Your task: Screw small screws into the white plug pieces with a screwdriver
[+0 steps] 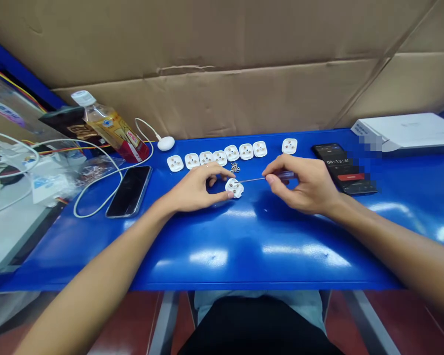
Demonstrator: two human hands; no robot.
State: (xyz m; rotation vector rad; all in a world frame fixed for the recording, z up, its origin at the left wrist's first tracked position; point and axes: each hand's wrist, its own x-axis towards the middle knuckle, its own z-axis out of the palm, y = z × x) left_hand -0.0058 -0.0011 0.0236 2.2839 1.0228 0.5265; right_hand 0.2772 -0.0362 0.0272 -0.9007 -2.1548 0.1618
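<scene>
Between the thumb and fingers of my left hand (pixel 196 190), a small white plastic piece (pixel 234 188) with metal contacts inside is held on the blue tabletop. My right hand (pixel 306 183) is closed round a thin screwdriver (pixel 253 180). Its shaft points left, and the tip is at the upper part of the white piece; whether it touches a screw is too small to tell. Just behind lies a little heap of screws (pixel 235 168). Several similar white pieces (pixel 246 151) form a row farther back, partly covered by my left hand, and one white piece (pixel 289 146) sits apart on the right.
A dark phone (pixel 129 191), a drink bottle (pixel 113 129), a white round device (pixel 166 143) and loose white cable (pixel 96 215) are on the left. To the right are a phone showing a timer (pixel 342 170) and a white box (pixel 410 129). Cardboard (pixel 244 98) lines the back.
</scene>
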